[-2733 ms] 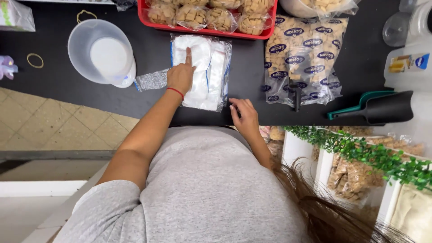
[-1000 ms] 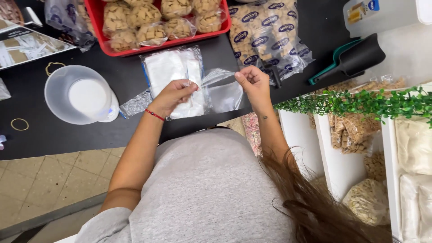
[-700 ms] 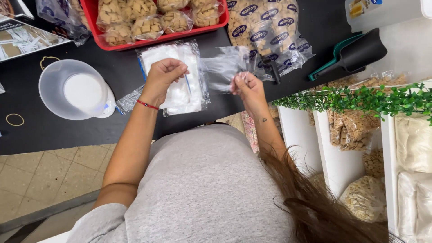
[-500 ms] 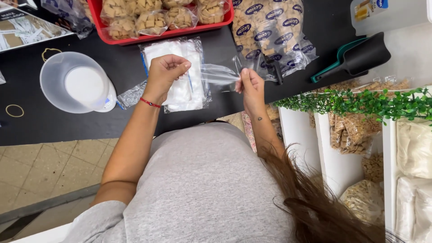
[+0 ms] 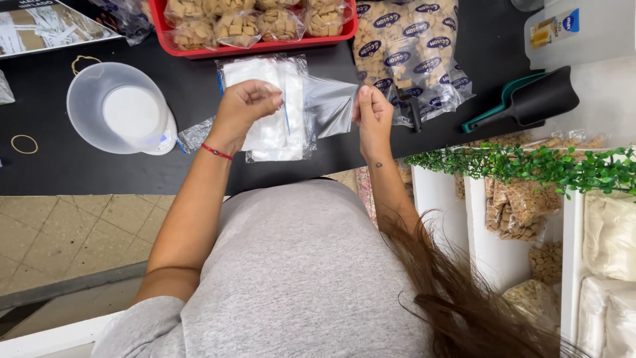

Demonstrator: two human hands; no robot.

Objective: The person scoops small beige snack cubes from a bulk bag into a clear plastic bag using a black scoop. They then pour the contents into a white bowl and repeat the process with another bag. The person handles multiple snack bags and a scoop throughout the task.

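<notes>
Head view, read from left to right. At the far left a yellow rubber band lies flat on the black counter. Next to it stands a clear plastic measuring jug with a white base showing through it. Behind the jug and further right, a red tray holds several small filled bags of square biscuits.

My left hand is closed to a narrow pinch, thumb against fingertips, on the left edge of a small clear plastic bag. A thin red bracelet circles that wrist. Beneath this hand, flat on the counter, lies a stack of empty clear bags in its own wrapper.

The small clear plastic bag is lifted off the counter and stretched between my two hands, just above the right side of the stack. My right hand pinches its right edge, fingers drawn together and pointing up; the bag is held taut from both sides.

Right of my right hand, a large clear sack of biscuits with blue oval labels lies on the counter. Further right, a dark scoop with a green handle rests at the counter's edge. Below it, a strip of artificial green leaves runs along white bins that hold cereals.
</notes>
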